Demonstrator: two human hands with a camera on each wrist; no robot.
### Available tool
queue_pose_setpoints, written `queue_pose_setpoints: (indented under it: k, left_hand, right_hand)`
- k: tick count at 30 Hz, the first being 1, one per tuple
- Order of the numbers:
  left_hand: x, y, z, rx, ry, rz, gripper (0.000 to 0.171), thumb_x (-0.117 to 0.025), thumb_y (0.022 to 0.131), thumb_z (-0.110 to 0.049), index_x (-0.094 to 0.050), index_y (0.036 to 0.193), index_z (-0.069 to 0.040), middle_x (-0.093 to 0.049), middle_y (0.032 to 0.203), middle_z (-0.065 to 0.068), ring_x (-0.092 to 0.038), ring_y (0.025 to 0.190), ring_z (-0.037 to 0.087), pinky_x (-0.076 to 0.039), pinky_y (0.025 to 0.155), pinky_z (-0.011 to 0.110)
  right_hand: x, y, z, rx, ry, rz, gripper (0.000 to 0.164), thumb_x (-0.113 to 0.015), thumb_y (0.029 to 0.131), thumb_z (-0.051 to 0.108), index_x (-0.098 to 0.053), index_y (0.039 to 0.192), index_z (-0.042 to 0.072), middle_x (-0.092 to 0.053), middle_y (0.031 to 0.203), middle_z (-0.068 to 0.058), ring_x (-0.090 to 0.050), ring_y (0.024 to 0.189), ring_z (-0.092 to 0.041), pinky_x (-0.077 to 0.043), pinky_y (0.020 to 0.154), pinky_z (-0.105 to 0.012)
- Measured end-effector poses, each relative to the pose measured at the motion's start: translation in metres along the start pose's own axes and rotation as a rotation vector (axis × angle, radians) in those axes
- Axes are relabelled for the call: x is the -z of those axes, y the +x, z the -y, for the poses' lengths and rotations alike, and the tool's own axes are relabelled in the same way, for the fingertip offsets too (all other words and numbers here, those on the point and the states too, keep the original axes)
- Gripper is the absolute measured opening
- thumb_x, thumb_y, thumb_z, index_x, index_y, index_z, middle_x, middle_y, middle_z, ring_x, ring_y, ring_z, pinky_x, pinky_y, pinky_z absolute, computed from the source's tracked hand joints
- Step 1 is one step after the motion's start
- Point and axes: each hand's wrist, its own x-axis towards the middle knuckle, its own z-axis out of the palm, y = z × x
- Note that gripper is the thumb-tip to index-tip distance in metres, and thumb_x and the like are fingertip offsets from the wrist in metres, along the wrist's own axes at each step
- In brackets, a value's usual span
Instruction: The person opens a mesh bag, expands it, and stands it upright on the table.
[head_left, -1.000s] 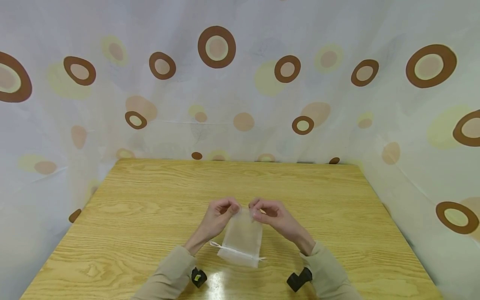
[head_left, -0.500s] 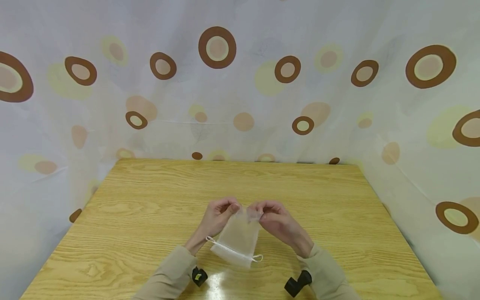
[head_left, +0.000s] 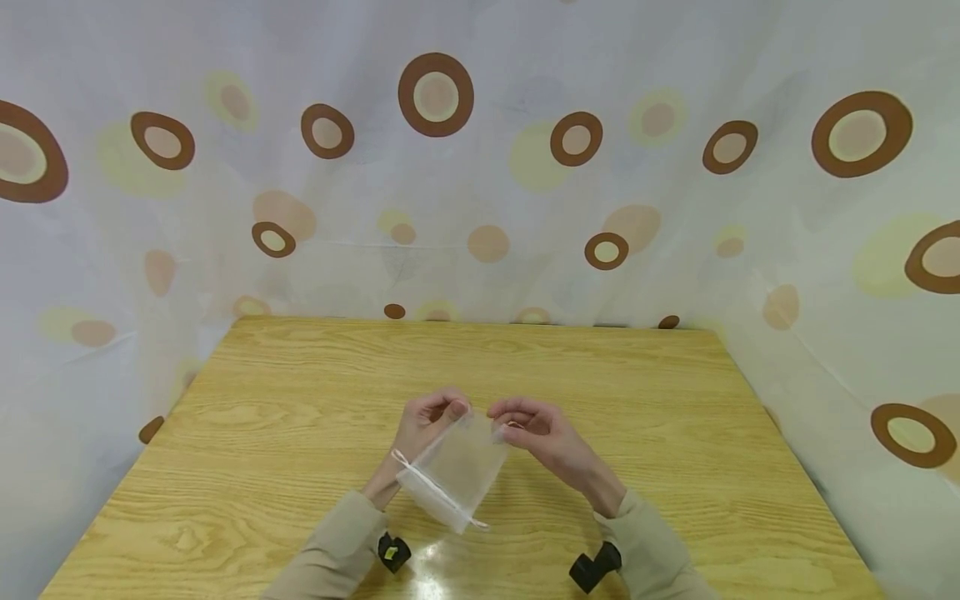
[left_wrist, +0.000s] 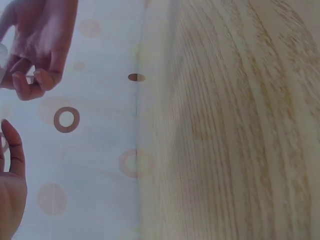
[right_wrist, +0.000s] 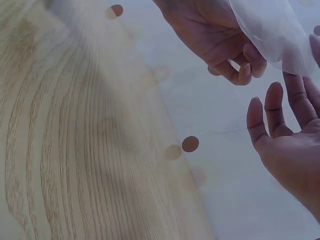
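Note:
A sheer white drawstring pouch (head_left: 463, 462) hangs at a slant between my hands, above the table. Its drawstring end, with a small cord loop at each side, points down and left toward my left wrist. My left hand (head_left: 426, 429) pinches one upper corner between thumb and curled fingers. At the other upper corner, my right hand (head_left: 553, 440) holds the edge between thumb and fingertips. In the right wrist view part of the pouch (right_wrist: 270, 30) covers some of my left hand (right_wrist: 212, 37), and fingers of my right hand (right_wrist: 302, 145) reach its lower edge.
A wood-grain table (head_left: 300, 375) lies under both hands. Behind it and along its sides hangs a pale curtain (head_left: 480, 183) printed with brown, peach and yellow rings. Black wrist-worn devices (head_left: 596, 567) sit at the sleeve cuffs.
The pouch has swung left, its drawstring end now close to my left wrist. My left hand has shifted slightly left. My right fingers have changed their hold on the pouch edge.

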Motion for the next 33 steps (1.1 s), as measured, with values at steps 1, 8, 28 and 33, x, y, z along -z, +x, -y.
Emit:
queue_pose_setpoints:
  k: [1, 8, 28, 33]
  left_hand:
    - [0.000, 0.000, 0.001, -0.003, -0.007, 0.003, 0.043, -0.054, 0.103, -0.028, -0.059, 0.090, 0.013, -0.065, 0.090, -0.021, -0.058, 0.076, -0.004, -0.050, 0.063, 0.014]
    - [0.001, -0.001, 0.009, -0.027, 0.007, 0.062, 0.037, -0.053, 0.104, -0.024, -0.061, 0.089, 0.008, -0.065, 0.085, -0.011, -0.056, 0.070, -0.004, -0.050, 0.056, 0.019]
    - [-0.008, 0.000, 0.010, -0.054, 0.066, 0.012, 0.033, -0.055, 0.103, -0.020, -0.062, 0.088, 0.008, -0.059, 0.081, 0.027, -0.055, 0.076, -0.005, -0.048, 0.067, 0.015]
    - [-0.010, 0.000, 0.009, -0.059, 0.070, 0.008, 0.032, -0.055, 0.103, -0.019, -0.062, 0.088, 0.008, -0.061, 0.080, 0.021, -0.057, 0.078, -0.005, -0.050, 0.068, 0.017]
  right_hand:
    - [0.001, 0.000, -0.001, 0.005, -0.022, -0.003, 0.022, -0.053, 0.103, 0.003, -0.066, 0.119, 0.014, -0.069, 0.109, 0.009, -0.063, 0.097, -0.003, -0.053, 0.088, -0.021]
    - [0.005, 0.001, -0.002, 0.075, 0.023, 0.016, 0.025, -0.054, 0.102, 0.000, -0.072, 0.107, 0.017, -0.068, 0.105, 0.012, -0.060, 0.103, -0.005, -0.049, 0.094, -0.022]
    - [0.002, 0.002, 0.000, 0.043, 0.126, -0.003, 0.031, -0.041, 0.109, 0.014, -0.071, 0.101, 0.019, -0.069, 0.098, 0.014, -0.060, 0.093, -0.002, -0.050, 0.087, -0.020]
    - [0.001, 0.001, 0.001, 0.032, 0.087, -0.060, 0.030, -0.042, 0.109, 0.015, -0.069, 0.097, 0.020, -0.064, 0.086, 0.016, -0.055, 0.083, -0.001, -0.047, 0.081, -0.020]
